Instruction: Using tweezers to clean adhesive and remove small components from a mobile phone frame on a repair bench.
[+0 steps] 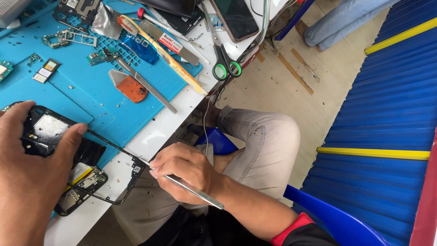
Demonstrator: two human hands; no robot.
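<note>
Black frame: phone frame lies half on the blue mat, half on the white tabletop
Left hand: closed on the frame's top end — thumb pressed on it
Right hand: pinched around tweezers, tip touching the frame's corner
Nearby: scissors, toothbrush, orange pick

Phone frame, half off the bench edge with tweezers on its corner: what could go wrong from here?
1. The phone frame overhangs the white table edge; if the left hand loosens, it may tip off.
2. The right hand works metal tweezers at the frame's corner; a slip could scratch or bend it.
3. Small loose parts lie on the blue mat, easily knocked away.
</note>
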